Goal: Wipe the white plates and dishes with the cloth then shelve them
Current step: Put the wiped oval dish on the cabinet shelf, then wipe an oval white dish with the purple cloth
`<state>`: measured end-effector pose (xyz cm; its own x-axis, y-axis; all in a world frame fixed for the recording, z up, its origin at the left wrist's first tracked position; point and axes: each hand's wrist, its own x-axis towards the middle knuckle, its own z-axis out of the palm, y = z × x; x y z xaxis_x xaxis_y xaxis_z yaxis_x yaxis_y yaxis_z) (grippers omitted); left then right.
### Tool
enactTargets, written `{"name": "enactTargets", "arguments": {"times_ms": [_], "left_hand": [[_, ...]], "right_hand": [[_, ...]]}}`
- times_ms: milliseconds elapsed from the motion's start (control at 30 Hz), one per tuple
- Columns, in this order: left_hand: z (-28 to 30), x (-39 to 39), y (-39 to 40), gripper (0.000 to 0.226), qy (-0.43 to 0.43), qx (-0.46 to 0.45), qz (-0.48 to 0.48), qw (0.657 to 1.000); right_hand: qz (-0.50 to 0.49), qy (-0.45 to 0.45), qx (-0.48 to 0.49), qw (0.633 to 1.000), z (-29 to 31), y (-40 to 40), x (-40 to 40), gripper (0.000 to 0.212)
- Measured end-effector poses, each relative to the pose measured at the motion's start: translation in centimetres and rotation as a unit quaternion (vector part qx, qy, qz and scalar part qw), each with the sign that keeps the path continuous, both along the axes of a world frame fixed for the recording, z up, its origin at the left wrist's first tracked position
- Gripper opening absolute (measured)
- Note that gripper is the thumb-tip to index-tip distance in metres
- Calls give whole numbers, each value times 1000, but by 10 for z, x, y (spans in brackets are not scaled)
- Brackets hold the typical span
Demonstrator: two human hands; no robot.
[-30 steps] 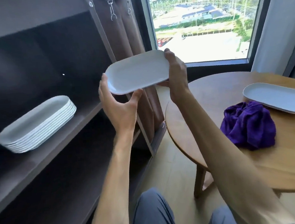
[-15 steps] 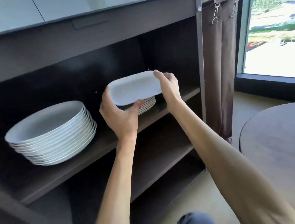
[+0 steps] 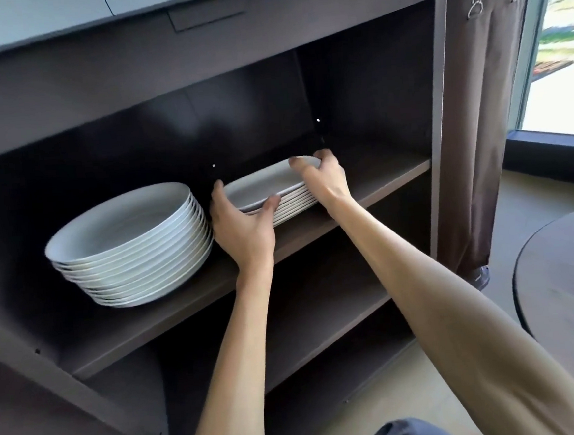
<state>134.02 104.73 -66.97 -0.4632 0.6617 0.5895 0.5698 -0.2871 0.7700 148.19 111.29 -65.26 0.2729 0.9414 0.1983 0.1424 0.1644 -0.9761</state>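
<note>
Hands (image 3: 242, 231) (image 3: 324, 180) gripping oblong dish (image 3: 262, 185) by fingers atop its stack (image 3: 291, 206), round plates (image 3: 130, 250) just beside, shelf (image 3: 379, 182)

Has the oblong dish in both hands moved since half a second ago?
Yes. The oblong dish has come down onto the stack of oblong dishes on the shelf; earlier it was held above that stack.

Dark shelf (image 3: 392, 178) under two plate stacks (image 3: 133, 250)
</note>
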Motion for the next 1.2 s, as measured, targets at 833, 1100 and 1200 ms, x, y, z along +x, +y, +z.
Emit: {"name": "enactTargets", "arguments": {"times_ms": [833, 1100, 1200], "left_hand": [[-3, 24, -32, 58, 86, 67, 2, 994], [-32, 223, -87, 12, -5, 82, -359, 929], [-48, 299, -120, 14, 1, 15, -462, 887]], "right_hand": [[-147, -50, 137, 978, -7, -47, 65, 22], [-328, -206, 6, 922, -51, -165, 241, 19], [-385, -272, -149, 869, -77, -237, 303, 20]]}}
